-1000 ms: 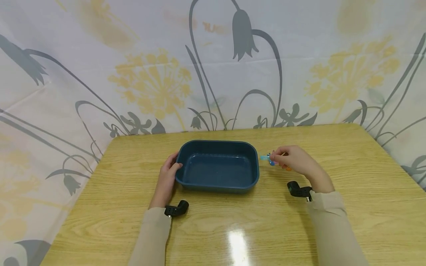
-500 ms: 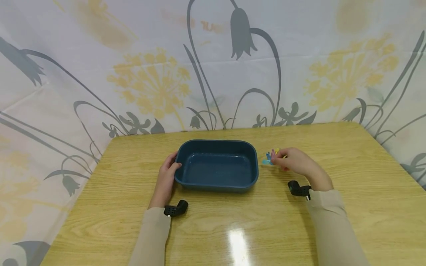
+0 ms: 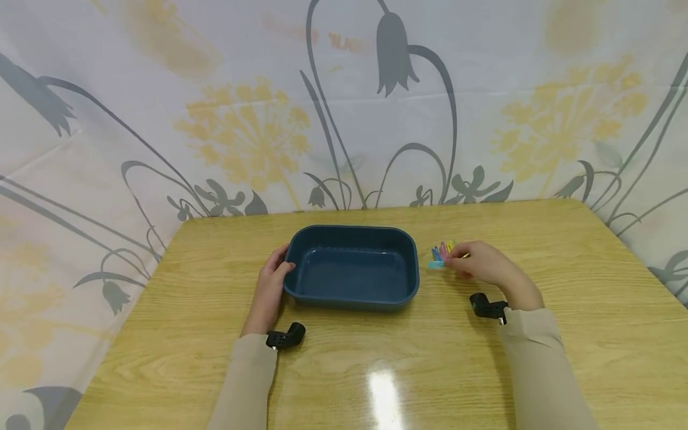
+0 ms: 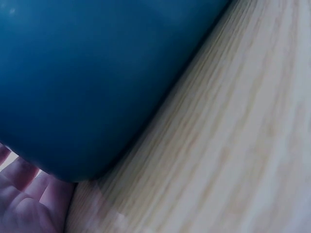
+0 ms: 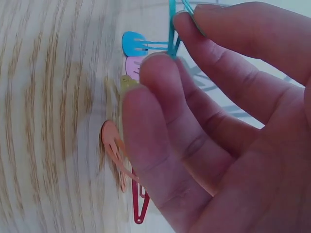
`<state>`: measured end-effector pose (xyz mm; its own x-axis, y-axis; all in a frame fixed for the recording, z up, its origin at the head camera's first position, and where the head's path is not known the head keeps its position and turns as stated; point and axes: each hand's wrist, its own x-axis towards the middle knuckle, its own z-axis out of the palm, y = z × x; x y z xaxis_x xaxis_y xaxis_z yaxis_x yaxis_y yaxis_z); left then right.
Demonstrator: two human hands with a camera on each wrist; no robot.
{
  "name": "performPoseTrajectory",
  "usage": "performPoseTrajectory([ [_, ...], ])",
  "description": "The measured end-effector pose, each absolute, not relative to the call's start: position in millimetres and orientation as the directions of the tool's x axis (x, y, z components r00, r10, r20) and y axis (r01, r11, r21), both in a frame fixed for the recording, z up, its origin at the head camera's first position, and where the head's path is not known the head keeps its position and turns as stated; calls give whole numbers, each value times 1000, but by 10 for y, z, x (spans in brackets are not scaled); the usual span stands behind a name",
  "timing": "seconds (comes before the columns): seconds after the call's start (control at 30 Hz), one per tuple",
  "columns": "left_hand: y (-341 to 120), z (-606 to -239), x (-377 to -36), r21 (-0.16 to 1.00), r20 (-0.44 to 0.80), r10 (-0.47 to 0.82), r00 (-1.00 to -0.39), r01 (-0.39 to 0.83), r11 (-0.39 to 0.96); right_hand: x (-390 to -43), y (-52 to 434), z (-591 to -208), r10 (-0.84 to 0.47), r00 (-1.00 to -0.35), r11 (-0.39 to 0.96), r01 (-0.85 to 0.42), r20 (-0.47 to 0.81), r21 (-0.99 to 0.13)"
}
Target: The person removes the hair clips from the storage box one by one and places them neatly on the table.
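Note:
My left hand (image 3: 271, 289) grips the left end of a dark blue plastic basin (image 3: 352, 303), thumb over the rim; in the left wrist view its fingers (image 4: 22, 174) lie along the outer wall. To the right of the basin, my right hand (image 3: 486, 267) pinches a turquoise snap hair clip (image 5: 172, 34) between thumb and forefinger. Just behind that clip are a blue hair clip (image 5: 134, 44), a pink one and a yellow one. An orange hair clip (image 5: 111, 138) and a red one (image 5: 139, 208) show below, partly hidden by my fingers.
The basin stands on a wooden table (image 3: 333, 370), with only bare floor showing inside it. A flower-printed cloth (image 3: 355, 119) hangs along the table's back edge. Black wrist cameras (image 3: 286, 336) sit on both forearms.
My right hand has shifted slightly toward me and to the right, with the turquoise hair clip. The blue, pink and yellow clips now show more clearly beside it. My left hand stays on the basin.

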<state>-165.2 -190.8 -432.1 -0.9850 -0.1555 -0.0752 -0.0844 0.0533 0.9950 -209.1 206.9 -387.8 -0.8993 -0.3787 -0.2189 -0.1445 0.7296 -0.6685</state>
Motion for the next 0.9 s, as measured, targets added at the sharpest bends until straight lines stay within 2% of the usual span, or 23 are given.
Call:
performPoseTrajectory([
  [0.47,-1900,-4298,-1640,995,-89,-139,-986,-95,39,-2066,2120,-3840,-328,-903,749,-69,-279,-659],
  [0.9,-1898,-4315,-1653,994,-85,-153,-985,-93,48,-2088,2129,-3898,-328,-906,771,-95,-266,-630],
])
